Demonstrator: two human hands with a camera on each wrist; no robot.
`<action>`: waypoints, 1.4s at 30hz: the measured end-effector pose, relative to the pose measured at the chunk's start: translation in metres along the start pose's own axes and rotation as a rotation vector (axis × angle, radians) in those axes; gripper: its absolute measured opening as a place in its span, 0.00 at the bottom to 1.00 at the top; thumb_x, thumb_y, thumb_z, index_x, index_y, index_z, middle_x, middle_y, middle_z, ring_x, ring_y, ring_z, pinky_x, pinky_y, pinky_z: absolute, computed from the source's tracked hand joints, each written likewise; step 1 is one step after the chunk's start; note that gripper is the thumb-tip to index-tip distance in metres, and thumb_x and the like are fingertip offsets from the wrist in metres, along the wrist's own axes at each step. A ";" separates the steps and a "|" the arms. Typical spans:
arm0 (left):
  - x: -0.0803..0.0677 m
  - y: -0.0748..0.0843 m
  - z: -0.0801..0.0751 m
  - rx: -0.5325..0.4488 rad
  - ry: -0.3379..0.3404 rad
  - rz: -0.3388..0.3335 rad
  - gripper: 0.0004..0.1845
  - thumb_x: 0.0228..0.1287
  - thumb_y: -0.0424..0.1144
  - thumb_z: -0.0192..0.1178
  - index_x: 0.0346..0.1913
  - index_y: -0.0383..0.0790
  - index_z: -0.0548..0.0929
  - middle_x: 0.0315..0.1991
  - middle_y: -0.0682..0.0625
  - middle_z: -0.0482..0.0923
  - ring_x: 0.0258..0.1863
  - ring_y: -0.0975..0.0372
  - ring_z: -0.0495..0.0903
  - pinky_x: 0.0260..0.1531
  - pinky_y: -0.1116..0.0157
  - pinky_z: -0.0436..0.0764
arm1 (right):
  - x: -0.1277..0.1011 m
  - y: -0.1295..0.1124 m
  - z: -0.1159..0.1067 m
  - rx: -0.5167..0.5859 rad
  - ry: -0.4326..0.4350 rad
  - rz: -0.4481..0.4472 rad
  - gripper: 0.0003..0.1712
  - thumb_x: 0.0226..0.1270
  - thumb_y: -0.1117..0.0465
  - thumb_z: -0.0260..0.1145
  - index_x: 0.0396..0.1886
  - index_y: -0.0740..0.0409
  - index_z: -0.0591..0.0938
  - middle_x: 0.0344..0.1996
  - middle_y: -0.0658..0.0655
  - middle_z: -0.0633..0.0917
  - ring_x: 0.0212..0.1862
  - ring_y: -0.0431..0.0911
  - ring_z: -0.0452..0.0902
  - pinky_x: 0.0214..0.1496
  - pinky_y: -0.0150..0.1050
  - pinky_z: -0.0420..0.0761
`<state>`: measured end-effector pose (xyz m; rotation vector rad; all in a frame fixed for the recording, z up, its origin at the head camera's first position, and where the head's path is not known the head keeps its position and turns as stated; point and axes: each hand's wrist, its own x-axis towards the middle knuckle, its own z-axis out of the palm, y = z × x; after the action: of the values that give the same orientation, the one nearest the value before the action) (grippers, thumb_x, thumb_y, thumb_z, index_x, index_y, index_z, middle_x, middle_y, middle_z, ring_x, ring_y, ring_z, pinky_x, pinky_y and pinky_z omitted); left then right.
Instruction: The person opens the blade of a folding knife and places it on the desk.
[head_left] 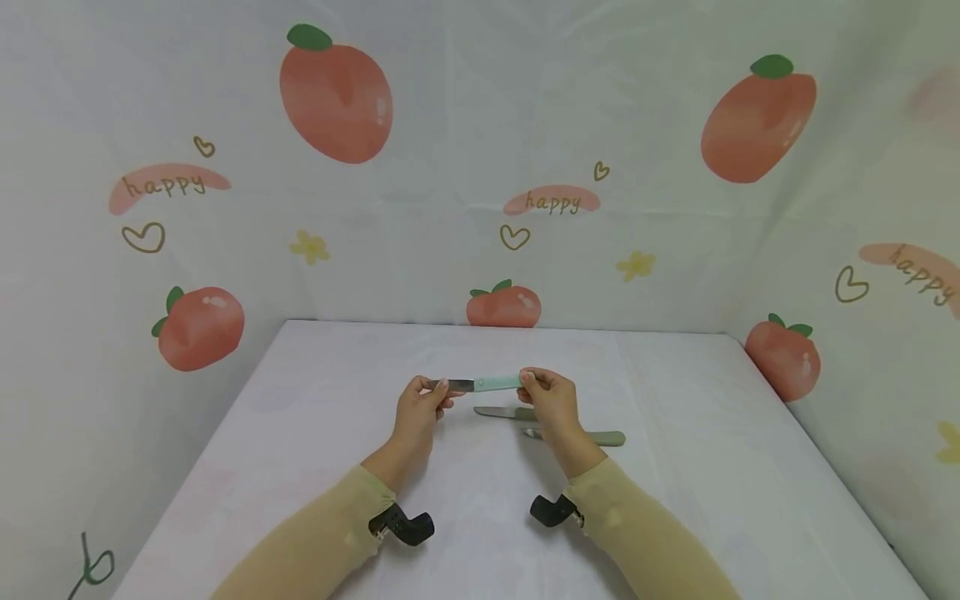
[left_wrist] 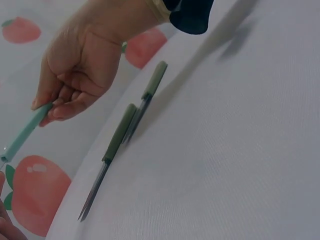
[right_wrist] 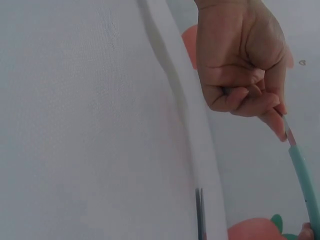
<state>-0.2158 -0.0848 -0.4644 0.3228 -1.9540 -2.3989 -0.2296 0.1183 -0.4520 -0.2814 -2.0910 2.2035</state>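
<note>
A small knife (head_left: 495,383) with a mint-green handle is held level above the table, spanning both hands. My left hand (head_left: 415,412) pinches its blade between thumb and fingers. At the other side, my right hand (head_left: 557,408) pinches the end of the handle. In the left wrist view, the right hand's fingertips grip the mint handle (left_wrist: 27,131). The right wrist view has the left hand (right_wrist: 245,65) holding the blade close to the handle. Below lie two olive-green-handled knives (head_left: 495,412) (head_left: 609,438), blades to the left, partly hidden by the right hand and wrist.
A white cloth covers the table (head_left: 300,467). Behind it and along both sides hangs a pale curtain (head_left: 420,208) printed with red fruit, hearts and flowers. Black cameras (head_left: 405,527) sit on both sleeved wrists.
</note>
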 end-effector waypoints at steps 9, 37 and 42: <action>0.001 0.003 -0.007 -0.002 -0.022 -0.062 0.09 0.74 0.38 0.58 0.37 0.39 0.72 0.30 0.54 0.88 0.26 0.66 0.77 0.30 0.71 0.69 | -0.002 0.000 0.001 0.020 -0.029 0.020 0.17 0.71 0.63 0.67 0.50 0.74 0.82 0.32 0.57 0.87 0.31 0.41 0.82 0.38 0.31 0.82; 0.016 0.013 -0.068 0.813 -0.273 -0.001 0.12 0.66 0.42 0.68 0.33 0.36 0.80 0.27 0.51 0.86 0.25 0.63 0.74 0.27 0.67 0.70 | -0.003 0.001 -0.015 -0.776 -0.480 -0.077 0.10 0.65 0.53 0.72 0.32 0.54 0.85 0.20 0.49 0.82 0.23 0.41 0.74 0.28 0.35 0.74; 0.015 0.012 -0.074 0.864 -0.282 0.003 0.14 0.65 0.44 0.69 0.34 0.36 0.80 0.26 0.52 0.85 0.24 0.62 0.73 0.26 0.66 0.71 | -0.004 0.000 -0.010 -0.921 -0.474 -0.114 0.08 0.65 0.52 0.72 0.32 0.49 0.86 0.20 0.44 0.83 0.24 0.39 0.77 0.37 0.44 0.72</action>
<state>-0.2187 -0.1606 -0.4692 -0.0207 -3.0125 -1.5093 -0.2239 0.1274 -0.4525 0.3432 -3.1496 1.1653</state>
